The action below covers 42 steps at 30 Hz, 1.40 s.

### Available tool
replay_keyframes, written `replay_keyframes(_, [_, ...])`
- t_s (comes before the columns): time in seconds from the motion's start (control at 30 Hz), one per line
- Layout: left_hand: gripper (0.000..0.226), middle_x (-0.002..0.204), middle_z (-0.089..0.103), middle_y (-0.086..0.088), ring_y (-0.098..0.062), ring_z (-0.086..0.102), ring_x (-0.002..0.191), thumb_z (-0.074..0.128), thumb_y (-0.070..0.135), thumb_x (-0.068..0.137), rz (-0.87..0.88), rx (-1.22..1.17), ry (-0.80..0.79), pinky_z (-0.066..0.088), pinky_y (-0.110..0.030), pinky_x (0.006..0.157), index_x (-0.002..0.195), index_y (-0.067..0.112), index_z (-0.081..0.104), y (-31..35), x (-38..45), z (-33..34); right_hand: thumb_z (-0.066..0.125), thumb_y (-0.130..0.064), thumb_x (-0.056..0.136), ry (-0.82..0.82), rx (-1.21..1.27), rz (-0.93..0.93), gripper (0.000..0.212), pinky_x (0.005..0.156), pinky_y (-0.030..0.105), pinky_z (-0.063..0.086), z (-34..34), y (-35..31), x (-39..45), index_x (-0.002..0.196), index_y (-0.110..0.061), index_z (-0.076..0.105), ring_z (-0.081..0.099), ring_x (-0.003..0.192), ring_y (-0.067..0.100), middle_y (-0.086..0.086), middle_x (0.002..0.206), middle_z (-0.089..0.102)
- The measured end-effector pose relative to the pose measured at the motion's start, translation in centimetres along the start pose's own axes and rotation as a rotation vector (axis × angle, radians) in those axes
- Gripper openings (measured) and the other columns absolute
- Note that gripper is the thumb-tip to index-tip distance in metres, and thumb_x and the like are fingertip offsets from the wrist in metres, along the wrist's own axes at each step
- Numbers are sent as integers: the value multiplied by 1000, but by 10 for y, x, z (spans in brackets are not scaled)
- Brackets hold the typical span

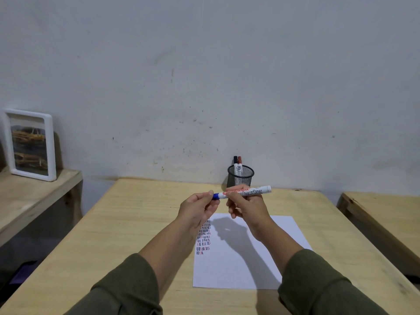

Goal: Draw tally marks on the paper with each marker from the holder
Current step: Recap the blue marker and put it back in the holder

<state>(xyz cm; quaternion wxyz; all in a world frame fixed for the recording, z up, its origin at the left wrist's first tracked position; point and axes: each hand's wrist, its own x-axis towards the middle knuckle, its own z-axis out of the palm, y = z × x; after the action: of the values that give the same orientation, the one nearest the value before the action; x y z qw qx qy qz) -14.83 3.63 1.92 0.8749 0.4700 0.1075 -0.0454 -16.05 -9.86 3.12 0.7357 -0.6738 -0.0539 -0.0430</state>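
Note:
A white marker with a blue cap lies level in the air above the table, held by both hands. My left hand pinches the blue cap end. My right hand grips the white barrel. Below them a white paper lies on the table, with rows of blue, red and dark tally marks along its left side. A black mesh holder stands at the back by the wall, with a black-capped marker and a red-capped marker upright in it.
The wooden table ends at the wall behind the holder. A lower wooden shelf on the left carries a white picture frame. Another wooden surface stands to the right across a gap.

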Motion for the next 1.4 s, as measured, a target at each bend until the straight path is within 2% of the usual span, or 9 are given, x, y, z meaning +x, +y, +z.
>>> replay_keyframes(0.33, [6,79,70,-8,-9,69,69,64,9,85,411,291,-12,55,-17,73,80,12,63,-4,-14,0,58,-6,88,76,314,104,13,42,18,40,11,-2,-7,76,-6,61,48,44,10,4,53,52])
replay_keyframes(0.47, [10,78,67,-9,-2,68,63,59,3,88,393,231,-51,53,-10,65,82,11,61,2,-12,-10,59,-4,88,-51,282,92,5,47,19,45,12,-4,-15,91,-6,62,54,51,12,9,65,57])
replay_keyframes(0.6, [11,80,65,-7,-6,65,67,54,3,91,321,74,24,53,-8,61,85,12,59,14,-4,-12,65,-22,75,-158,362,152,30,59,24,54,7,-15,-14,103,-9,66,64,63,18,11,80,67])
replay_keyframes(0.7, [11,84,65,-4,-9,61,76,53,4,91,285,24,48,54,-9,62,88,14,58,24,5,-12,57,-34,83,-227,406,226,38,65,27,58,-2,-19,-10,106,-5,67,68,69,22,18,89,70])
replay_keyframes(0.8, [10,77,70,3,-6,61,75,55,6,91,254,60,11,51,-14,70,91,14,59,26,17,-3,45,-26,96,-241,302,242,33,66,25,58,-7,-17,-3,111,-1,62,68,68,20,19,90,70])
replay_keyframes(0.93, [14,69,72,5,-11,57,70,59,7,88,253,179,-92,50,-15,67,99,12,65,28,33,19,52,-6,93,-253,172,217,12,66,27,57,-15,-13,12,104,-6,56,68,68,19,18,90,70])
replay_keyframes(1.1, [29,102,72,-5,-15,65,92,64,20,85,304,542,-164,52,-28,90,114,22,64,28,63,50,61,-2,86,-146,35,148,42,82,39,48,-29,-17,49,124,-14,49,64,84,25,8,85,75])
replay_keyframes(1.23, [33,118,67,2,-9,59,103,61,24,88,415,819,-114,42,-20,93,121,21,62,26,85,58,62,-3,86,20,-206,28,70,72,32,51,-46,-28,87,137,-40,32,66,78,21,14,87,71])
replay_keyframes(1.4, [38,135,57,0,-17,48,128,59,29,89,415,1103,-129,36,-29,104,127,27,58,16,108,60,55,-6,89,168,-497,-174,86,74,36,52,-55,-34,129,141,-56,10,59,77,22,15,92,61])
